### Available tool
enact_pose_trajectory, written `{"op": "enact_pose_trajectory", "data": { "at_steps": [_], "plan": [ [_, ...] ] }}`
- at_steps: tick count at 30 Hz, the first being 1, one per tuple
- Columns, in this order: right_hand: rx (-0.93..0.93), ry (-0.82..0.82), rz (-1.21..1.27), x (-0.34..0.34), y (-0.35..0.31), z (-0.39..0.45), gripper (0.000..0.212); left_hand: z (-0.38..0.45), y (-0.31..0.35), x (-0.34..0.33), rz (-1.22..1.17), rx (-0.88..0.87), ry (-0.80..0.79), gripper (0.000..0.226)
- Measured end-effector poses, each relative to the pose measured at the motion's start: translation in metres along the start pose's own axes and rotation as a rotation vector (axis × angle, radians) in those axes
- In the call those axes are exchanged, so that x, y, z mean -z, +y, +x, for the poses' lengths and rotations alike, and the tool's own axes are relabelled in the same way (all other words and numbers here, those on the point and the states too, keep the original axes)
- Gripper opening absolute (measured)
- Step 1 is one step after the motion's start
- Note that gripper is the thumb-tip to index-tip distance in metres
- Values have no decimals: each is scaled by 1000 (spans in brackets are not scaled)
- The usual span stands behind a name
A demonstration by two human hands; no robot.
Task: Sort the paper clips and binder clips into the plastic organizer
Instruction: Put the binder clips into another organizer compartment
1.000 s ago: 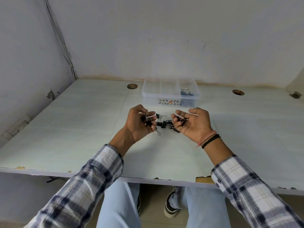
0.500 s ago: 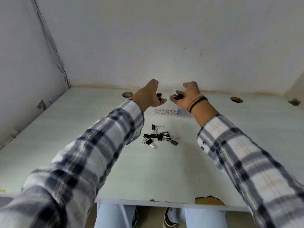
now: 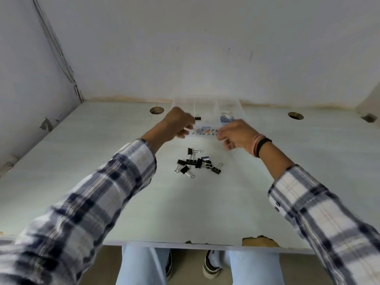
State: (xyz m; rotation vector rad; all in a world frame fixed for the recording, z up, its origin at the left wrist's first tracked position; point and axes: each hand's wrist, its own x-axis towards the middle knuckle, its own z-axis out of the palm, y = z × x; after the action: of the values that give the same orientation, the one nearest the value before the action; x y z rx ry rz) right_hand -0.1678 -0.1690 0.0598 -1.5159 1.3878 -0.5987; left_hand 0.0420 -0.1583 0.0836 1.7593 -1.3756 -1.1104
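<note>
Nearest me, short of both hands, the loose binder clips [image 3: 197, 163] are lying in a tangled pile on the table [image 3: 102, 157], wire handles crossing, so I am judging that a quick grab could drag several at once or flick one off. Further out, my left hand [image 3: 178, 126] is curling loosely just at the organizer [image 3: 206, 112] front wall; one black clip [image 3: 197, 118] is sitting just past its fingertips, in the middle compartment I think, and I cannot tell whether the fingers are touching it. My right hand [image 3: 236, 134] is blurring, fingers half folded; I cannot tell if it is holding anything. Beyond it, blue paper clips [image 3: 225, 118] are resting in the right compartment
</note>
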Motion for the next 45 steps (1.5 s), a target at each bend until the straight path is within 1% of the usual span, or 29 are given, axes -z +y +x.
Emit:
{"op": "enact_pose_trajectory", "data": {
  "at_steps": [2,3,5,6,7,8,9,11,12,14,17,21,24,27,28,29,30,33,34,35,36,39,41,43,45],
  "plan": [
    [-10,-175,-337,-13,11,-8,52,-12,-15,-5,319,-16,-119,35],
    [5,-227,-498,-20,14,-10,65,-15,-22,-8,422,-13,-192,48],
    [76,-245,-744,-36,18,-12,84,-15,-38,-12,563,5,-344,82],
    [111,-238,-803,-44,19,-13,88,-15,-45,-13,637,-4,-390,94],
    [139,-230,-831,-50,20,-12,87,-15,-52,-15,716,-44,-395,100],
    [165,-218,-843,-55,21,-11,80,-11,-59,-18,764,-101,-371,98],
    [189,-198,-843,-58,21,-10,69,-10,-64,-20,777,-164,-333,89],
    [236,-151,-820,-63,22,-8,46,-10,-69,-24,719,-254,-240,69],
    [246,-133,-806,-64,23,-9,39,-12,-70,-25,680,-266,-216,61],
    [249,-102,-769,-65,24,-11,34,-15,-71,-25,600,-256,-203,48],
    [271,-56,-710,-64,26,-14,35,-16,-75,-23,541,-266,-174,35],
    [286,-14,-582,-62,30,-18,29,-18,-76,-23,556,-311,-136,28],
    [256,46,-454,-59,33,-17,23,-17,-78,-22,569,-329,-126,26],
    [223,90,-408,-53,37,-16,17,-17,-79,-21,571,-337,-108,23],
    [204,103,-340,-52,38,-16,17,-18,-78,-21,570,-342,-94,22],
    [174,104,-201,-50,39,-16,18,-19,-78,-21,573,-348,-77,21],
    [135,86,7,-48,38,-16,19,-19,-78,-21,580,-357,-58,21],
    [-47,-32,738,-41,33,-23,12,-18,-82,-22,563,-360,-22,24],
    [-120,-60,922,-39,32,-25,17,-18,-83,-22,552,-354,-19,24],
    [-178,-86,1047,-36,32,-26,22,-18,-84,-22,543,-349,-22,25],
    [-220,-102,1118,-34,32,-26,27,-18,-84,-23,532,-348,-29,28],
    [-276,-131,1156,-33,32,-27,29,-15,-84,-27,514,-354,-50,31],
    [-287,-134,1112,-34,32,-26,31,-12,-83,-33,538,-347,-56,42],
    [-291,-96,1046,-36,33,-24,38,-8,-79,-41,585,-325,-55,56],
    [-288,-22,978,-39,34,-21,42,-7,-73,-50,656,-286,-14,67]
  ]
}}
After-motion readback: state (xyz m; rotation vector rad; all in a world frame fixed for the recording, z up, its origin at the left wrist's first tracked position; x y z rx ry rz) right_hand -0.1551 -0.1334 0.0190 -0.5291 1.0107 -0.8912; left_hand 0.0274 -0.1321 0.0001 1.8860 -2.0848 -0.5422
